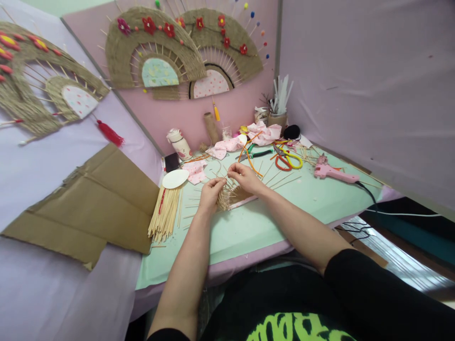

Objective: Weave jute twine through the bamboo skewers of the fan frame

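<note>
A half-round cardboard piece (pixel 242 193) with thin sticks fanning out from it lies on the green table. Twine (pixel 223 198) is woven around the sticks on its left side. My left hand (pixel 212 192) pinches at the twine, thumb and fingertips together. Close beside it, my right hand (pixel 244 176) is also closed in a pinch above the cardboard. What lies between the right fingertips is too small to make out.
A stick bundle (pixel 165 213) under a white oval (pixel 175 179) lies left. Behind are a bottle (pixel 179 144), pliers (pixel 261 154), yellow-handled scissors (pixel 294 159) and pink cloth (pixel 263 133). A pink glue gun (pixel 336 174) with a cord lies right. Cardboard (pixel 95 203) leans left.
</note>
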A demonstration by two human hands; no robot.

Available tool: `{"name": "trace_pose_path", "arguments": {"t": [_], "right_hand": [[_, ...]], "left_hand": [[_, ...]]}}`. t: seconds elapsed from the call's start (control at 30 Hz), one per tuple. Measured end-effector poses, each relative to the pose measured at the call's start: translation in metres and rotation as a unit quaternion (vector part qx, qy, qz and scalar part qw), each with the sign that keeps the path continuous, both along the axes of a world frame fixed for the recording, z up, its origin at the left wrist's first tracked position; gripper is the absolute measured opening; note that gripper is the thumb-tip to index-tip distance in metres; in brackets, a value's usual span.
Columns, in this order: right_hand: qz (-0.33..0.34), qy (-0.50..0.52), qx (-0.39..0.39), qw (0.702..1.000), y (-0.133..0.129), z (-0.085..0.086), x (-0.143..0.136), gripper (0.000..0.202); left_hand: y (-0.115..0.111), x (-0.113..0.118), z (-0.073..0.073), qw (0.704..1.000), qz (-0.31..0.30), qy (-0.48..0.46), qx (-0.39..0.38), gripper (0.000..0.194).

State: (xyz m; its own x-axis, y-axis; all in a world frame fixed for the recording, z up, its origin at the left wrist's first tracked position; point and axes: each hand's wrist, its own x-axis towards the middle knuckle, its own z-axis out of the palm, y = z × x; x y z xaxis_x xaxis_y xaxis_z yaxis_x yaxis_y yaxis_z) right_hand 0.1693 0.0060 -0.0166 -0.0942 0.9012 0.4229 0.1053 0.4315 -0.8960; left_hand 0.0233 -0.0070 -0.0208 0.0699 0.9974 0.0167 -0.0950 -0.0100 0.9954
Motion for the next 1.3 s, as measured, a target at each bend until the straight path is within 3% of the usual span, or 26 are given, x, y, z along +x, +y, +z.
{"name": "trace_pose_path", "arguments": {"t": [0.3, 0.43, 0.57, 0.67, 0.77, 0.9, 1.3], "right_hand": [[0.002, 0.028, 0.008, 1.0, 0.0041, -0.0027, 0.0, 0.012], [0.013, 0.039, -0.004, 0.999, 0.005, -0.0044, -0.0006, 0.017], [-0.018, 0.023, -0.058, 0.998, 0.0062, -0.0056, 0.0012, 0.033], [-0.056, -0.056, -0.109, 0.991, 0.0066, -0.0054, 0.0036, 0.054], [-0.063, -0.102, -0.137, 0.983, 0.0052, -0.004, 0.0041, 0.061], [-0.061, -0.093, -0.111, 0.988, 0.0023, -0.0023, 0.0022, 0.055], [-0.008, -0.051, -0.059, 0.997, 0.0022, -0.0036, -0.0008, 0.034]], "left_hand": [[0.0019, -0.0011, -0.0035, 0.999, 0.009, -0.003, 0.033, 0.023], [0.0029, -0.0018, -0.0046, 0.996, 0.024, 0.041, 0.075, 0.024], [0.0017, -0.0016, -0.0042, 0.978, 0.047, 0.136, 0.153, 0.024], [-0.0007, 0.0005, -0.0052, 0.962, 0.032, 0.181, 0.2, 0.021], [-0.0028, 0.0026, -0.0071, 0.951, 0.005, 0.205, 0.23, 0.017], [-0.0032, 0.0032, -0.0088, 0.943, -0.014, 0.223, 0.246, 0.015], [-0.003, 0.0033, -0.0043, 0.969, 0.035, 0.157, 0.189, 0.017]]}}
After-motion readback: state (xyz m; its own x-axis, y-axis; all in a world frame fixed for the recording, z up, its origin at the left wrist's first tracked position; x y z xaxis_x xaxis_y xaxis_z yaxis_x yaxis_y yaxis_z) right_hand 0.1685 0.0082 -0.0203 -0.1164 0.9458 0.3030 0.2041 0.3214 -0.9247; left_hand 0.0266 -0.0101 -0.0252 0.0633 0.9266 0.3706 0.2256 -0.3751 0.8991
